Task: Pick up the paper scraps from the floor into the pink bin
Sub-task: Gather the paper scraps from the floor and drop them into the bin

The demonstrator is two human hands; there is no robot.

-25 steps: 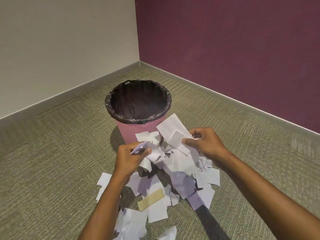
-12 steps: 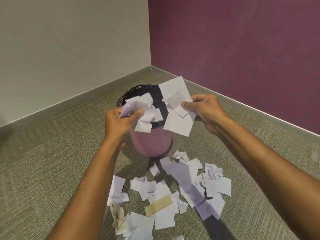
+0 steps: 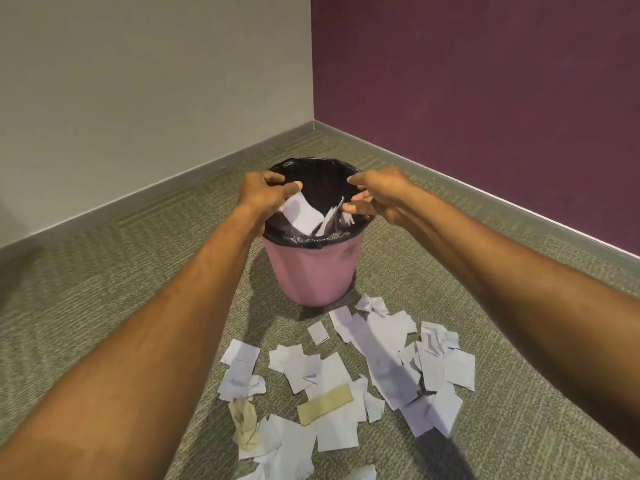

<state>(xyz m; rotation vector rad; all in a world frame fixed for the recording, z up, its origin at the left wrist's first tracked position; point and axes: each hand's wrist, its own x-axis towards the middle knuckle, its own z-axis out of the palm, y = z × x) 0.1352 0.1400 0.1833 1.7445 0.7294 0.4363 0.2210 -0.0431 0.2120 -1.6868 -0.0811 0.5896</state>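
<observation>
The pink bin (image 3: pixel 311 271), lined with a black bag (image 3: pixel 322 183), stands on the carpet near the room's corner. Both of my hands hover over its mouth. My left hand (image 3: pixel 266 195) is at the left rim with fingers spread, and a white paper scrap (image 3: pixel 299 214) hangs just under it inside the bag. My right hand (image 3: pixel 377 197) is at the right rim, fingers apart, with thin white scraps (image 3: pixel 334 218) dropping below it. Several white paper scraps (image 3: pixel 381 358) lie scattered on the floor in front of the bin.
A tan cardboard strip (image 3: pixel 325 405) and a crumpled yellowish tissue (image 3: pixel 246 424) lie among the scraps. A beige wall (image 3: pixel 156 81) and a maroon wall (image 3: pixel 485 81) meet behind the bin. Grey-green carpet (image 3: pixel 104 289) spreads to the left and right.
Both hands rose from the floor pile with bunches of paper, moved forward over the bin and spread their fingers. The scraps now fall into the bag.
</observation>
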